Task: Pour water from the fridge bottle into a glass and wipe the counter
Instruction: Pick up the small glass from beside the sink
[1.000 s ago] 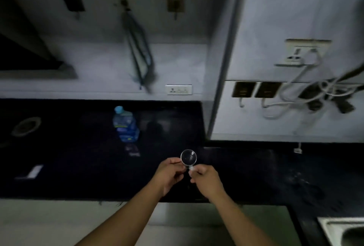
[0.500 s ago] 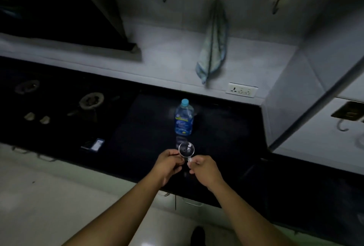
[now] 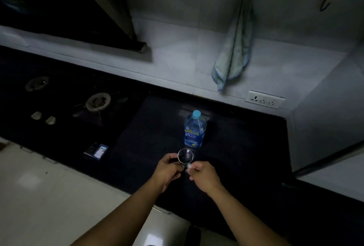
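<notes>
Dark counter [image 3: 246,147] runs under a pale wall, and over its near edge both hands grasp one clear glass [image 3: 185,155]: the left hand [image 3: 167,171] curls round its left side, the right hand [image 3: 204,175] pinches it lower down, though whether its base rests on the counter cannot be told. Straight ahead, just beyond the rim, stands the bottle [image 3: 195,130], upright with its cap [image 3: 196,114] on, a touch right of the glass. So the right hand seems slightly nearer for a forward reach, while the cloth [image 3: 234,54] hangs on the wall, well beyond and right.
</notes>
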Motion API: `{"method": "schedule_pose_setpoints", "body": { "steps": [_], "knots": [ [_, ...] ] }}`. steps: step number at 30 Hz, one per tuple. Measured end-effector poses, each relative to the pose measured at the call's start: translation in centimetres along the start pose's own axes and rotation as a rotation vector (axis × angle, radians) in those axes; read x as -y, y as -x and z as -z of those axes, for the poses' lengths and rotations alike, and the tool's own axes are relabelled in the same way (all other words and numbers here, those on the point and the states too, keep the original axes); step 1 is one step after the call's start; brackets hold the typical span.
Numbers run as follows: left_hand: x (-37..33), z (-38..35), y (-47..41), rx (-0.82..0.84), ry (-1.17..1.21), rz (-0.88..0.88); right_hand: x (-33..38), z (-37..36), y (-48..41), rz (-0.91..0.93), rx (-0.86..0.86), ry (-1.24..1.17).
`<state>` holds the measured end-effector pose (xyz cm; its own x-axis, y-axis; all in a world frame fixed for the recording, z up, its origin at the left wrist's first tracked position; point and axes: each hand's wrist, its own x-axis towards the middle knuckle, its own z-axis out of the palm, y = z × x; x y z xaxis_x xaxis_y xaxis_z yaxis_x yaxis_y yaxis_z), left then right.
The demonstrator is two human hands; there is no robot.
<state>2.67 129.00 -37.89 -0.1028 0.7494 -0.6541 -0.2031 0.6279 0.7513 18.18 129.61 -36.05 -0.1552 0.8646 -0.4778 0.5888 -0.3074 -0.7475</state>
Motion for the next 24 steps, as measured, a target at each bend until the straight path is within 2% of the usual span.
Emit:
{"method": "schedule_pose_setpoints", "body": {
  "steps": [8, 18, 24],
  "knots": [
    [1.0, -0.5, -2.6, 0.001, -0.194, 0.010, -2.0, -0.5, -2.9, -0.064, 0.030, 0.055],
    [2.6, 0.7, -5.9, -0.004, -0.613, -0.057, -3.7, -2.7, -5.2, -0.161, 0.031, 0.116],
    [2.1, 0.9, -6.2, 0.026, -0.714, -0.113, -3.8, -3.4, -5.8, -0.223, 0.042, 0.059]
  ]
}}
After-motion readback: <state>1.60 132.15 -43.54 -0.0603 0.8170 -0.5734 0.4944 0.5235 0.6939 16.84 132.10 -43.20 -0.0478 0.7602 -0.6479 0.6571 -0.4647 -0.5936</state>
